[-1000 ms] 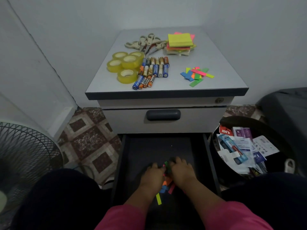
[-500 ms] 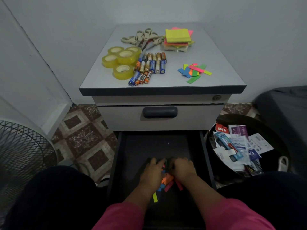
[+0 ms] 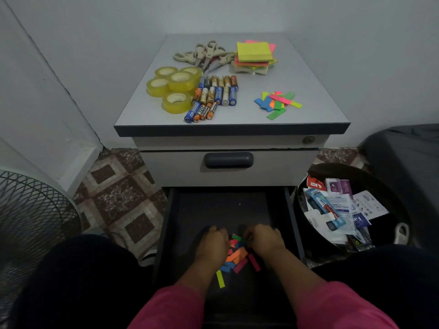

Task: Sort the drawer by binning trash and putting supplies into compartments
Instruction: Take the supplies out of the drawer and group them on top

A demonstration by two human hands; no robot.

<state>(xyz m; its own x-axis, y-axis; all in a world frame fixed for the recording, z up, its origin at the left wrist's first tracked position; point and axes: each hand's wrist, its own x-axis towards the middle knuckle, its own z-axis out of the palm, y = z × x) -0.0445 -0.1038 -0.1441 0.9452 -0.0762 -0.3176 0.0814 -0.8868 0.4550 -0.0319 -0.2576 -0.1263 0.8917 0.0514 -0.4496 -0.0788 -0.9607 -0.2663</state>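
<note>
Fingers (image 3: 215, 230) of both hands curled down, knuckles up, raking at the coloured paper strips (image 3: 236, 256) near the front of the open drawer (image 3: 293, 217); whether any strip is pinched, impossible to tell. Left hand (image 3: 212, 243) and right hand (image 3: 264, 241) flanking the heap. Gathering step, probably; next, lifting the bunch without scattering.

1. Your left hand (image 3: 213, 243) lies knuckles up, fingers curled downward, fingertips hidden from view.
2. Your right hand (image 3: 263, 239) lies just to the right of it, knuckles up, fingers curled under too.
3. Both forearms run forward from pink sleeves (image 3: 171, 307), converging, with a narrow gap between the hands.
</note>
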